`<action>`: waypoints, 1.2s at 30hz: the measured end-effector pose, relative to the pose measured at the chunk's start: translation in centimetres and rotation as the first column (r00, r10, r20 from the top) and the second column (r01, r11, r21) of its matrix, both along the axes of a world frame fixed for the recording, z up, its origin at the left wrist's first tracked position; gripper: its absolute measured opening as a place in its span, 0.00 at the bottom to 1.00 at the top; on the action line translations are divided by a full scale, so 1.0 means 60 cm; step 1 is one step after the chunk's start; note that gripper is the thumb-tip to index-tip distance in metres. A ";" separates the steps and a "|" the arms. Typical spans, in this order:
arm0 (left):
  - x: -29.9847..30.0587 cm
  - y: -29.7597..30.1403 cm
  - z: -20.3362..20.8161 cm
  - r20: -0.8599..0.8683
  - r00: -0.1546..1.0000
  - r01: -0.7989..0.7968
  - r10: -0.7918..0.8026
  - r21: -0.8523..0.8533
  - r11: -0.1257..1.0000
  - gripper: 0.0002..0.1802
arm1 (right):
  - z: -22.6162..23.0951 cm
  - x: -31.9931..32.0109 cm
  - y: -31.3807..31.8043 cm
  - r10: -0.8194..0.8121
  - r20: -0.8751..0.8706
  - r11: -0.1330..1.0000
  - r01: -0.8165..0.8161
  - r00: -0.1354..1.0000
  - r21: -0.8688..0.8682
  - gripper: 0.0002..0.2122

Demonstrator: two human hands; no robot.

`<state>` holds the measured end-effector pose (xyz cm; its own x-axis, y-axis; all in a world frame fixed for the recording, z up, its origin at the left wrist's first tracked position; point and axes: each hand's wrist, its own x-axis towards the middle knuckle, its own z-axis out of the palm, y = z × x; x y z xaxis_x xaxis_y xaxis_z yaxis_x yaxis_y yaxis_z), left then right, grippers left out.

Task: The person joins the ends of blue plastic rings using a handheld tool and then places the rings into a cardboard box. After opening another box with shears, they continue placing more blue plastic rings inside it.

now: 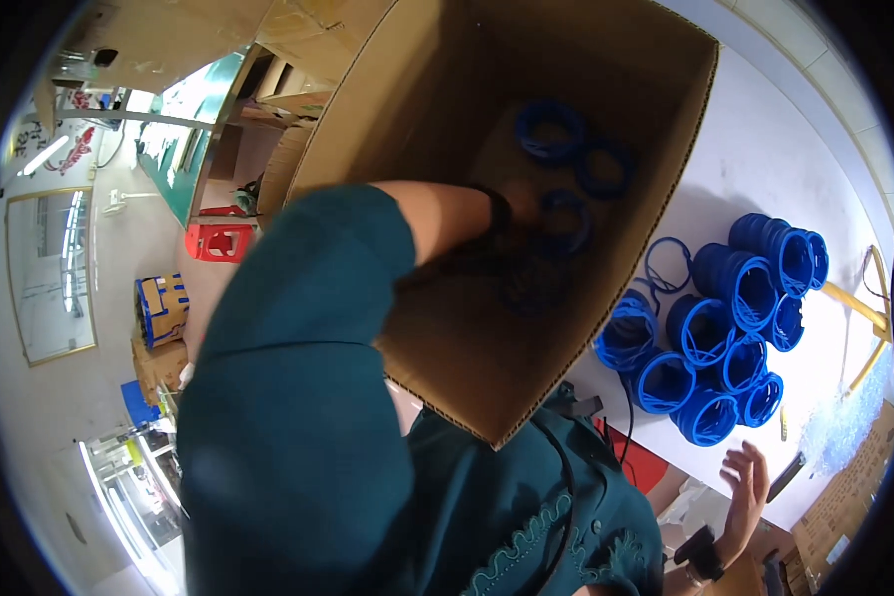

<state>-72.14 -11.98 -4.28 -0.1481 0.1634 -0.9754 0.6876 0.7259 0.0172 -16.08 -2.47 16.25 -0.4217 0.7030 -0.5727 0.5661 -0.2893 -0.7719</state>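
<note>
Deep inside an open cardboard box point(447, 382), my left hand point(522, 205) is at the edge of a roll of blue rings point(569, 226). It looks closed on that roll, but shadow blurs the fingers. Two more blue ring rolls, one point(549, 132) farther in and another point(604, 167) beside it, lie on the box's bottom. Something dim under my forearm cannot be made out. My right hand point(747, 487) is raised by the table's near edge, fingers apart, holding nothing; a dark watch is on its wrist.
On the white table point(755, 129), several blue ring rolls point(705, 333) stand grouped right of the box, with a loose blue ring point(669, 264) beside them. Clear plastic point(844, 427) and a yellow bar point(854, 306) lie farther right. A red stool point(219, 241) stands at left.
</note>
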 end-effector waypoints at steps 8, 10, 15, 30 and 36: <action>0.086 -0.058 0.006 -0.264 0.947 0.082 0.182 0.747 0.660 0.09 | -0.012 0.044 -0.043 -0.103 0.122 0.990 0.114 0.987 -0.086 0.19; 0.094 -0.051 -0.011 -0.259 0.944 0.069 0.203 0.759 0.648 0.09 | -0.014 0.034 -0.045 -0.096 0.147 0.990 0.110 0.984 -0.091 0.19; 0.092 -0.043 0.030 -0.215 0.957 0.022 0.196 0.727 0.686 0.08 | -0.029 0.005 -0.042 -0.051 0.174 0.990 0.072 0.984 -0.121 0.20; -0.018 -0.029 -0.148 -0.429 0.768 0.639 -0.476 0.462 0.615 0.06 | -0.077 0.009 -0.034 0.037 0.206 0.990 -0.007 0.978 -0.144 0.19; 0.030 0.044 -0.163 -0.481 0.876 0.314 -0.039 0.507 0.803 0.06 | -0.073 0.000 -0.035 0.039 0.221 0.989 -0.005 0.974 -0.150 0.19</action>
